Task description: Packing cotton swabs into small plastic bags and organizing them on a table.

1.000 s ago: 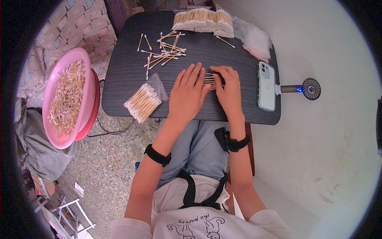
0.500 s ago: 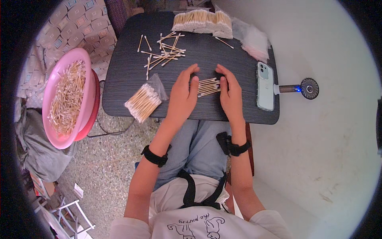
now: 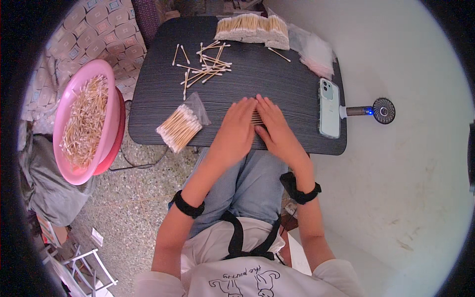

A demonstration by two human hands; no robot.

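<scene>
My left hand (image 3: 235, 129) and my right hand (image 3: 278, 127) lie over a small row of cotton swabs (image 3: 256, 118) near the table's front edge. Both hands have their fingers stretched out, with the fingertips nearly meeting at the far end. Only a few swab sticks show in the gap between the hands; the rest are hidden under them. To the left of my left hand lies a clear plastic bag (image 3: 196, 106) packed with cotton swabs (image 3: 179, 127), its filled end reaching over the front edge.
Loose cotton swabs (image 3: 210, 64) are scattered on the dark table (image 3: 163, 54). Bundled swabs (image 3: 252, 28) and empty plastic bags (image 3: 315, 52) sit at the back. A phone (image 3: 329, 109) and a small fan (image 3: 383, 110) are at the right. A pink basin (image 3: 60, 133) of swabs stands left.
Both hands have come together and flattened over the swab row, covering most of it. Before, they stood apart at its two ends.
</scene>
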